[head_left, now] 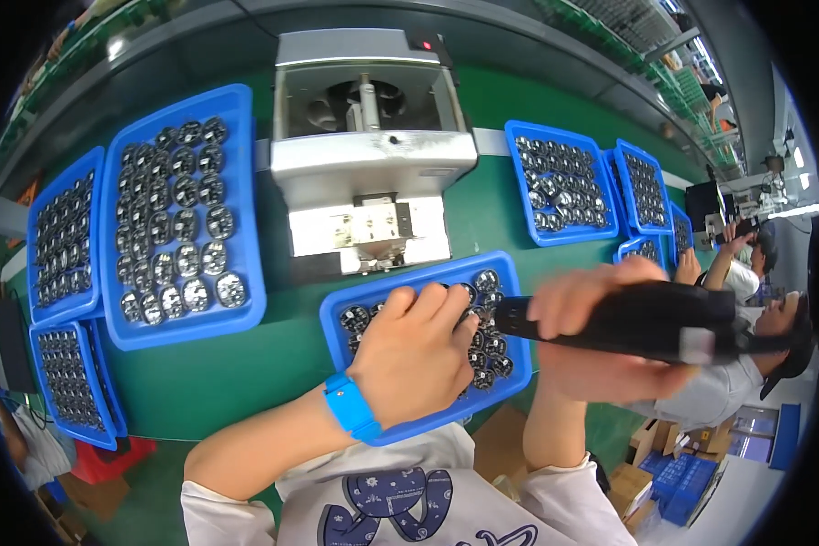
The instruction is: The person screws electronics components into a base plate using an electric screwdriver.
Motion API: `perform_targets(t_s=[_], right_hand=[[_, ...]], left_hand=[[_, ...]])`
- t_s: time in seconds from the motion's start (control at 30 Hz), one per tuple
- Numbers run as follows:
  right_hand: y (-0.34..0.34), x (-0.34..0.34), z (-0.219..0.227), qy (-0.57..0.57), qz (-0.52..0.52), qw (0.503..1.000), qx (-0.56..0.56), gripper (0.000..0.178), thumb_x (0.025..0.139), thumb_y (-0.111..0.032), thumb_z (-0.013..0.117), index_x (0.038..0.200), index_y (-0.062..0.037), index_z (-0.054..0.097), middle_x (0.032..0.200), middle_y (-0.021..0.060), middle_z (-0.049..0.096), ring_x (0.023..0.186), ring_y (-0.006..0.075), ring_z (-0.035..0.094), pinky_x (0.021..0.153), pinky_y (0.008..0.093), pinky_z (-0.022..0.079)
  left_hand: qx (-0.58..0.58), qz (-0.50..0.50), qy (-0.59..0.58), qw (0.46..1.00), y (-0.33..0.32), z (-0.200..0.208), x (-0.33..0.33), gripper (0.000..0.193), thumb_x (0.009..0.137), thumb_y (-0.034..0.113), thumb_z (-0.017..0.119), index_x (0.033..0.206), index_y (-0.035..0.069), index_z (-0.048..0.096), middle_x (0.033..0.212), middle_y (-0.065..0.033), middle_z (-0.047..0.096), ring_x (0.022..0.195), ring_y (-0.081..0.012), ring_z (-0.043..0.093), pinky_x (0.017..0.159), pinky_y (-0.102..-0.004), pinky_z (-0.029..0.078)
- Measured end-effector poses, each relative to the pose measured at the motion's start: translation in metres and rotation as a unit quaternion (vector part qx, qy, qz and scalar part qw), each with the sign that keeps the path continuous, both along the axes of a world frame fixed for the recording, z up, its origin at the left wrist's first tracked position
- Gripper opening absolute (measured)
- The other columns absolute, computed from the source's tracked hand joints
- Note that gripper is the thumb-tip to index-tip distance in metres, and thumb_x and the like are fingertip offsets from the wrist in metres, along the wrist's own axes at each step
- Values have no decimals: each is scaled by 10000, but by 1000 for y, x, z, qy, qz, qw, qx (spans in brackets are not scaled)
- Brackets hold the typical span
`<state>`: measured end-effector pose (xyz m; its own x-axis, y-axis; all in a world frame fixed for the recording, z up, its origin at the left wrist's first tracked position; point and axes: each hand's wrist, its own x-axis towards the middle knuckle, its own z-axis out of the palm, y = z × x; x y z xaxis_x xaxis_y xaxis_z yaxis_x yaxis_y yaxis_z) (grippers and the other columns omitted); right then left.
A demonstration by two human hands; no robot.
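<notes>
My left hand [419, 355], with a blue wrist strap [352, 407] on its wrist, rests palm down over a blue tray [334, 318] in front of me. Its fingers curl down among small round dark parts [488, 280] with shiny tops, and what they grip is hidden. My right hand [610, 364] is closed around a long black hand-held tool [646, 320], held level over the tray's right side. Both this hand and the tool are smeared by motion. The tool's narrow flat end points left, close to my left fingers.
A silver bench machine [373, 159] with a red light stands behind the tray on the green table [168, 387]. More blue trays of similar parts lie left [257, 273] and right [573, 238]. Other people [783, 341] sit along the right; cardboard boxes [630, 487] stand lower right.
</notes>
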<state>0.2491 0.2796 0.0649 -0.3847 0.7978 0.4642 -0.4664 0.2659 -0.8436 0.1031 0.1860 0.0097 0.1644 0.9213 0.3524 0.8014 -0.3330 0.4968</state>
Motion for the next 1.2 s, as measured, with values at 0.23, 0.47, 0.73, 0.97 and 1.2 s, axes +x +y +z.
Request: perform_targets(t_s=[0.23, 0.47, 0.73, 0.97, 1.2], right_hand=[[-9, -62, 66, 29, 88, 991, 94, 926, 853, -804, 416, 1367, -35, 434, 724, 127, 579, 539, 235, 526, 566, 396, 470], [-10, -105, 68, -12, 157, 986, 57, 1043, 794, -879, 400, 1327, 15, 461, 756, 175, 620, 580, 257, 560, 551, 397, 470], [0, -79, 57, -50, 110, 986, 117, 960, 800, -849, 451, 1203, 19, 525, 675, 127, 605, 462, 219, 527, 464, 383, 455], [-7, -17, 65, 2, 12, 993, 120, 768, 906, -707, 397, 1203, -10, 519, 631, 101, 524, 430, 218, 480, 450, 367, 425], [-5, 17, 38, -8, -45, 997, 55, 790, 904, -737, 409, 1213, -14, 489, 636, 105, 539, 449, 222, 513, 480, 364, 461]], left_hand=[[-18, -13, -26, 999, -5, -2, -5, 400, 756, 240, 680, 1071, -4, 719, 1087, -121, 604, 1038, -249, 529, 871, -376, 403], [13, -15, -78, 997, -1, -9, -2, 335, 741, 243, 672, 985, 16, 710, 1081, -127, 610, 1065, -252, 527, 871, -381, 402], [-53, -38, -78, 995, -1, -9, -1, 354, 752, 266, 679, 992, 7, 697, 1166, -134, 588, 1121, -267, 500, 886, -387, 393], [-17, -22, -66, 997, -2, -1, -5, 383, 743, 205, 696, 1091, 46, 711, 1280, -148, 531, 1182, -304, 492, 938, -420, 403], [-46, -36, -36, 998, 2, 3, -4, 429, 727, 215, 722, 1129, 65, 708, 1358, -115, 500, 1253, -313, 445, 969, -451, 378]])
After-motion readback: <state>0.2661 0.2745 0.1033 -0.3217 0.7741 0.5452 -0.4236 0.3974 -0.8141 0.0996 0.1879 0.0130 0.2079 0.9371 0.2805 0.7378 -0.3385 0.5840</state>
